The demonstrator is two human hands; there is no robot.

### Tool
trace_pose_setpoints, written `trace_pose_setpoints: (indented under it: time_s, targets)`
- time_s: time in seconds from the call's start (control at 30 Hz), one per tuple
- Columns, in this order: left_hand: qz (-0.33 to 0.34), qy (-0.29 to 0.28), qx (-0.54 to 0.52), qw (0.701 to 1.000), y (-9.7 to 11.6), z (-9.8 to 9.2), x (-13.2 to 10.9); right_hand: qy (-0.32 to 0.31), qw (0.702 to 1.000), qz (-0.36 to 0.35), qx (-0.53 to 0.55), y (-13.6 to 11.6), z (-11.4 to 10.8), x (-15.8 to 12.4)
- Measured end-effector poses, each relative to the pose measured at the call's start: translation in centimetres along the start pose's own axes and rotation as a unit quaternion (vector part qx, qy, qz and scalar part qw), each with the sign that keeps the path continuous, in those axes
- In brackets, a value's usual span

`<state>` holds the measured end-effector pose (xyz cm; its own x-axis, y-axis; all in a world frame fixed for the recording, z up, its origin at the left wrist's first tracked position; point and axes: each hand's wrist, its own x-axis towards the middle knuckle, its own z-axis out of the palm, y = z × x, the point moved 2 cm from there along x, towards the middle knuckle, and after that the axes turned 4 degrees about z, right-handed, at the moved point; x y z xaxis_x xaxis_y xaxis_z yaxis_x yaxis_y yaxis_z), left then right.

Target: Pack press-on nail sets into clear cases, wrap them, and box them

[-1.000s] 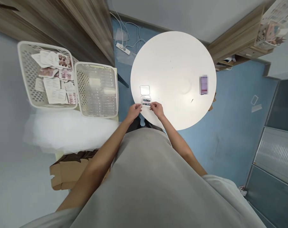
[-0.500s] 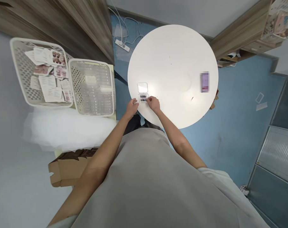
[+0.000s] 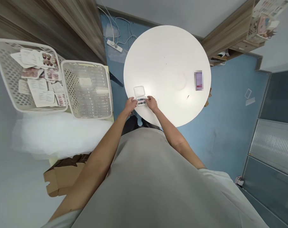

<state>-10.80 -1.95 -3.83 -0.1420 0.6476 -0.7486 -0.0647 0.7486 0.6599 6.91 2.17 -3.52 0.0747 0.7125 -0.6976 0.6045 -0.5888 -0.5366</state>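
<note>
A small clear plastic case (image 3: pixel 141 101) lies near the front left edge of the white round table (image 3: pixel 167 47). Its lid (image 3: pixel 139 91) is folded back, away from my body. Inside sit two rows of small dark, shiny pieces that look like press-on nails. My left hand (image 3: pixel 130 104) grips the case's left side between thumb and fingers. On the opposite side, my right hand (image 3: pixel 152 103) pinches the right edge.
Left of the table stand a white basket of printed cards (image 3: pixel 36 79) and a white basket of clear cases (image 3: pixel 91 95). White wrapping (image 3: pixel 60 133) and a cardboard box (image 3: pixel 63 177) are nearer. A blurred purple object (image 3: pixel 199 80) lies at the table's right.
My left hand has closed in on the case's left side. The case is slightly tilted compared with before, and its pieces show more clearly. The whole view has shifted a little.
</note>
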Motion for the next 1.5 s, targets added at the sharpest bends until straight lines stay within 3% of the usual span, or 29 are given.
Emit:
trace_pose_setpoints:
  time_s: [0.2, 0.47, 0.63, 0.83, 1.03, 1.2, 1.3, 1.5]
  targets:
    - [-0.034, -0.032, -0.026, 0.999, -0.9, -0.6, -1.7, -0.052, 0.985, 0.050, 0.158, 1.6, -0.6, -3.6]
    - [-0.017, -0.196, -0.041, 0.980, -0.2, -0.6, -3.3, -0.033, 0.935, 0.070, 0.346, 4.0, -2.0, -9.3]
    - [0.004, -0.280, -0.030, 0.959, 1.4, 0.6, -4.2, -0.025, 0.921, 0.044, 0.387, 5.0, -3.4, -12.3]
    - [0.012, -0.329, -0.024, 0.944, 2.9, 2.1, -5.5, 0.003, 0.918, 0.032, 0.395, 5.2, -4.7, -14.8]
    - [0.067, -0.309, -0.014, 0.949, 3.2, 2.5, -6.5, -0.022, 0.936, -0.015, 0.351, 5.0, -6.3, -13.4]
    - [0.099, -0.231, -0.063, 0.966, 2.2, 3.7, -7.6, -0.163, 0.938, 0.015, 0.306, 5.0, -8.0, -11.2]
    - [0.097, -0.174, -0.097, 0.975, 0.7, 5.4, -8.4, -0.220, 0.933, -0.001, 0.283, 5.6, -9.1, -10.2]
    - [0.043, -0.026, -0.148, 0.988, -3.5, 10.2, -9.7, -0.233, 0.943, -0.019, 0.237, 8.5, -10.8, -7.8]
